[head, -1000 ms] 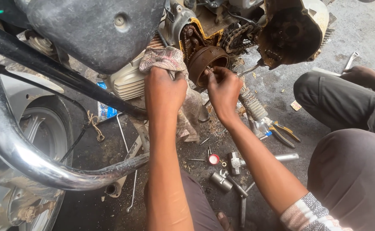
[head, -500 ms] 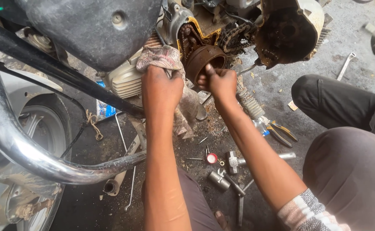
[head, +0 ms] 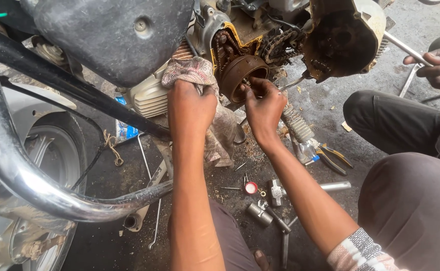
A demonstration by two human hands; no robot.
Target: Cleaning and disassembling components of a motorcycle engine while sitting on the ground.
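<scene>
Left hand (head: 190, 103) clamped on patterned grimy rag (head: 192, 73) against engine; right hand (head: 262, 105) fingers pinched inside rusty round metal drum (head: 242, 75). Likely risks: greasy fingers slipping, a small part dropping among scattered sockets (head: 260, 211) on floor.

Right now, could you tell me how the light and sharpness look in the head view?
Head view: even daylight, no hard shadows; bright glare runs along the chrome bar; the left hand on the rag and the right hand at the round engine part look sharp; the open engine housing is dark inside.
</scene>
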